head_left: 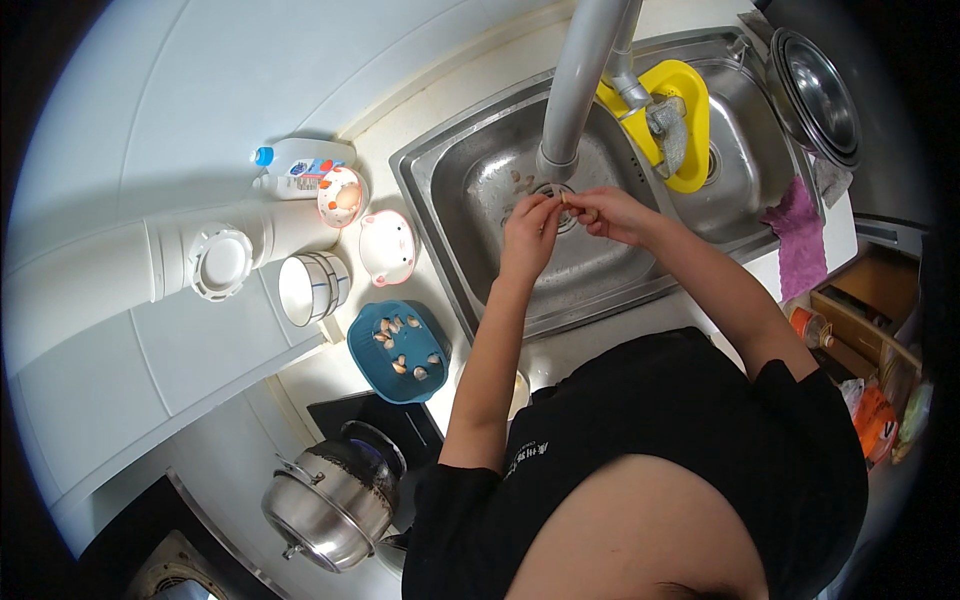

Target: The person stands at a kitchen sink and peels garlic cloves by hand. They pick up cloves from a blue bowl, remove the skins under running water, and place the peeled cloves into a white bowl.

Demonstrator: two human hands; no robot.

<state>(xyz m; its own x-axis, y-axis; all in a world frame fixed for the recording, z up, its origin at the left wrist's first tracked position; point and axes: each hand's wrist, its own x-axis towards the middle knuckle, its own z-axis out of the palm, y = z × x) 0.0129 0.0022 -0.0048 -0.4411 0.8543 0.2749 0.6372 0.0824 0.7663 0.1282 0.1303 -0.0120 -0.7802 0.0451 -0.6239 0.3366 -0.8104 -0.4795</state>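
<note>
Over the left basin of the stainless steel sink (480,259), both hands meet close to the drain. My left hand (529,229) pinches one side of a small garlic clove (564,199). On its other side, the thumb and forefinger of my right hand (613,214) grip the same clove. Something small and brownish shows in the curled fingers of the right hand, partly hidden. Bits of garlic skin (519,180) lie on the wet basin floor. To the left, a blue plastic basket (367,345) holds several unpeeled garlic cloves (400,365).
A thick grey pipe (577,82) hangs above the sink. In the right basin sits a yellow drainer (699,112) with a scrubbing cloth. Steel bowls (817,90) and a purple cloth (801,240) are at right. Bowls (388,247), an egg (348,196) and a steel pot (330,502) stand left.
</note>
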